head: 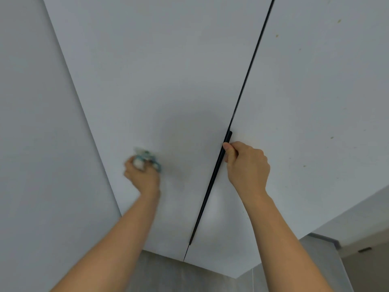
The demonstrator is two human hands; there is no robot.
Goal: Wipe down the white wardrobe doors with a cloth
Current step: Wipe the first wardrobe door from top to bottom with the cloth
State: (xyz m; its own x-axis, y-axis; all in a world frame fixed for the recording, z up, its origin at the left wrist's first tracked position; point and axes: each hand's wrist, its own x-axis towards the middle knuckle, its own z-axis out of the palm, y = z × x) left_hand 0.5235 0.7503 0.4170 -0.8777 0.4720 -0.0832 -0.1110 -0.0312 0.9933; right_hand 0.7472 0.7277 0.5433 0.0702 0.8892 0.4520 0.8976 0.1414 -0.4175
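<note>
White laminate fills my view. My left hand (141,175) is curled round the bunched cloth (147,158), blurred as it presses against the left door (147,81), likely mid-stroke. Across the dark seam, my right hand (247,163) grips the black handle strip (226,142) on the right door (315,81), I think to steady the doors.

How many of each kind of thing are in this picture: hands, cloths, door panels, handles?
Hands: 2, the left hand and the right hand
Cloths: 1, the cloth, bunched in the left hand
White door panels: 2, the left door and the right door
Black handle strips: 1, the handle, gripped by the right hand
Total: 6
</note>
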